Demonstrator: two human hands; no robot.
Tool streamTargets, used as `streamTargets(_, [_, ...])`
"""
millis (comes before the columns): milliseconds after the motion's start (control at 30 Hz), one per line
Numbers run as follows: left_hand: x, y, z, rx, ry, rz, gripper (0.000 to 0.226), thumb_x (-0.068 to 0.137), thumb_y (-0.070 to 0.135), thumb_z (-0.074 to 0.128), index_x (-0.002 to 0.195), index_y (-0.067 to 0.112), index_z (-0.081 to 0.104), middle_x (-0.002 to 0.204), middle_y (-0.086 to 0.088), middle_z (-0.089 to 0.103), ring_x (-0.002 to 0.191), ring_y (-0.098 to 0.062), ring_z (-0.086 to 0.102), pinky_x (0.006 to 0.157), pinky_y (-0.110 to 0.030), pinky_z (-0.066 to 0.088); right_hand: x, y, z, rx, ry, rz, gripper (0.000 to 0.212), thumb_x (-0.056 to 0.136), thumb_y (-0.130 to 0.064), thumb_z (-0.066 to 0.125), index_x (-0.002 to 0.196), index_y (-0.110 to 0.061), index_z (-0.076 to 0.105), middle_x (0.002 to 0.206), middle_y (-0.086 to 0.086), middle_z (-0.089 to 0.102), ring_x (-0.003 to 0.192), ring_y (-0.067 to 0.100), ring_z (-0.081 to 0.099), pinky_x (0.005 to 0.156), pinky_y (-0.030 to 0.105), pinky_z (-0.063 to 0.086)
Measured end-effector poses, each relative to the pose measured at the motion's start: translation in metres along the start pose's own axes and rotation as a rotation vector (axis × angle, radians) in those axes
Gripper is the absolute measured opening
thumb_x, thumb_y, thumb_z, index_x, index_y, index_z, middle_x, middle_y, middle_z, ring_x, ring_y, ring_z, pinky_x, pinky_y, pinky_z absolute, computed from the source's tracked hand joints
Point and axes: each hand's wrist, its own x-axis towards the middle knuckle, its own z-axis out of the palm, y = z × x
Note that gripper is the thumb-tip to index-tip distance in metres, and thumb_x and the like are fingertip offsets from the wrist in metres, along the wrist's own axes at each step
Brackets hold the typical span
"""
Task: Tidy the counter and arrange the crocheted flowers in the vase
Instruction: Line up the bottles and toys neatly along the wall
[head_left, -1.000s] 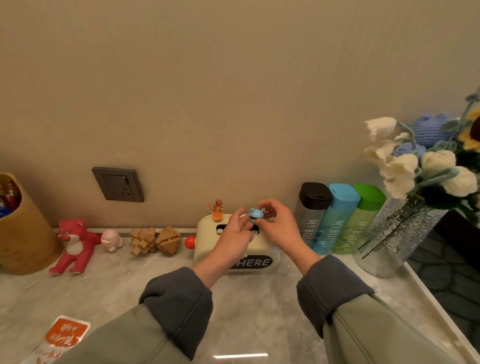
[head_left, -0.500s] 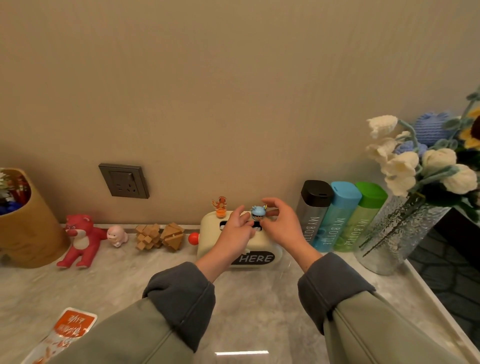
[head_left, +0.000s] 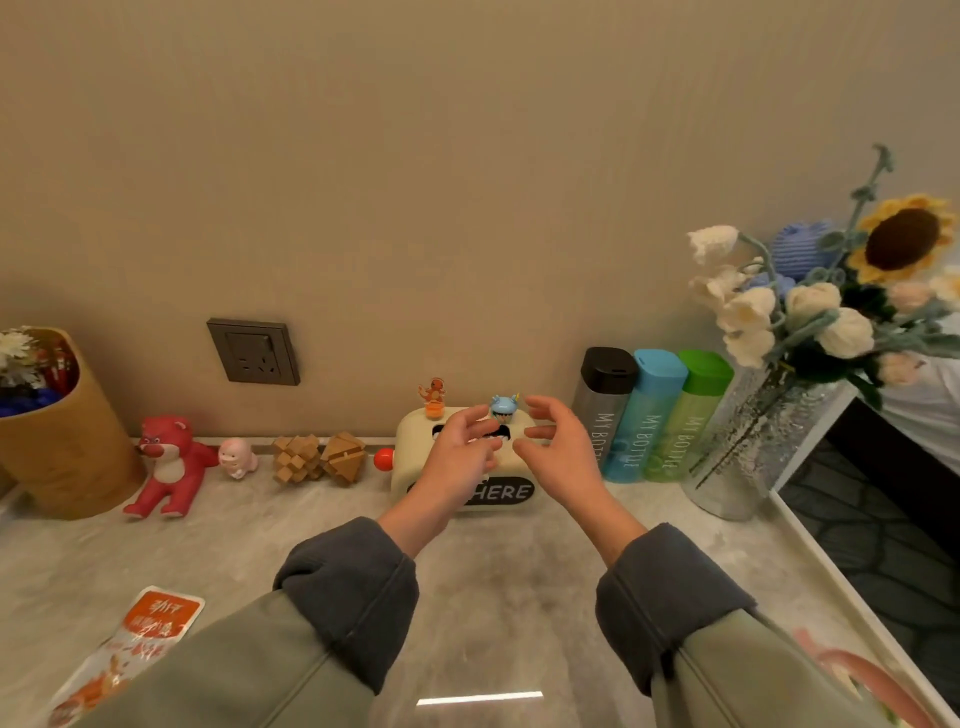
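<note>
Desk (head_left: 249, 545) of pale marbled stone is carrying everything here. The cream box (head_left: 415, 457), reading "HERE" on its dark front label, is serving as the landmark. Well to the right of the box, the crocheted flowers (head_left: 810, 306) (a sunflower, white buds, a blue bloom) are standing in the clear textured vase (head_left: 743, 447). Far left of the box a brown tub (head_left: 62, 436) is sitting.

Between the box and the vase three bottles are standing side by side: the black-capped bottle (head_left: 597, 410), the blue bottle (head_left: 641, 415) and the green bottle (head_left: 685, 421). Each is showing "MY BOTTLE" down its side.

The left hand (head_left: 457, 457) and the right hand (head_left: 558, 452) are hovering just in front of the box. Their fingers (head_left: 545, 404) are loosely spread and gripping nothing.

Left of the box, a red bear (head_left: 169, 465), wooden puzzles (head_left: 343, 456) and a pink pig (head_left: 236, 457) are lining the wall. Nearer the camera, left of the box, an orange packet (head_left: 150, 629) is lying flat, its print unreadable.

On top of the box an orange figure (head_left: 434, 397) and a blue figure (head_left: 504, 405) are standing. The blue one is sitting between the two hands' fingertips, and I cannot tell whether any fingertip is brushing it.
</note>
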Motion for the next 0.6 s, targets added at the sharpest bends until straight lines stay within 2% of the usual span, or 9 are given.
streamTargets(67, [-0.012, -0.002, 0.001, 0.004, 0.005, 0.022, 0.040, 0.093, -0.004, 0.043, 0.127, 0.016, 0.049, 0.121, -0.001, 0.061, 0.102, -0.012, 0.062, 0.087, -0.028, 0.053, -0.018, -0.005, -0.007, 0.048, 0.024, -0.002, 0.049, 0.081, -0.005, 0.066, 0.125, -0.025, 0.055, 0.122, -0.006, 0.057, 0.096, 0.007, 0.060, 0.078, 0.019, 0.047])
streamTargets(167, [-0.030, -0.006, 0.007, 0.015, 0.007, 0.049, 0.038, 0.092, -0.003, 0.041, 0.123, 0.015, 0.055, 0.114, 0.000, 0.065, 0.100, -0.014, 0.064, 0.087, -0.030, 0.054, -0.045, -0.009, -0.019, 0.109, 0.063, 0.006, 0.043, 0.082, -0.004, 0.064, 0.118, -0.025, 0.057, 0.115, -0.005, 0.061, 0.097, 0.009, 0.062, 0.080, 0.021, 0.051])
streamTargets(333, [-0.061, -0.017, 0.034, 0.013, -0.039, 0.058, 0.034, 0.095, 0.000, 0.039, 0.108, 0.021, 0.062, 0.103, 0.001, 0.069, 0.090, -0.011, 0.068, 0.076, -0.023, 0.056, -0.090, -0.003, -0.052, 0.171, 0.112, 0.023, 0.041, 0.083, -0.005, 0.066, 0.107, -0.037, 0.058, 0.108, -0.010, 0.062, 0.092, 0.001, 0.062, 0.072, 0.010, 0.048])
streamTargets(500, [-0.086, -0.033, 0.081, 0.024, -0.118, 0.017, 0.033, 0.095, 0.000, 0.038, 0.110, 0.018, 0.062, 0.104, -0.002, 0.069, 0.092, -0.015, 0.067, 0.080, -0.028, 0.054, -0.132, 0.024, -0.097, 0.147, 0.187, 0.098, 0.040, 0.084, -0.005, 0.065, 0.117, -0.027, 0.059, 0.112, -0.006, 0.062, 0.093, 0.004, 0.062, 0.071, 0.008, 0.048])
streamTargets(600, [-0.102, -0.046, 0.113, 0.047, -0.159, -0.016, 0.035, 0.093, -0.002, 0.039, 0.107, 0.021, 0.063, 0.102, 0.000, 0.069, 0.089, -0.012, 0.067, 0.077, -0.025, 0.055, -0.157, 0.044, -0.128, 0.099, 0.225, 0.130, 0.038, 0.085, -0.010, 0.067, 0.117, -0.030, 0.058, 0.113, -0.010, 0.062, 0.100, 0.003, 0.061, 0.075, 0.010, 0.048])
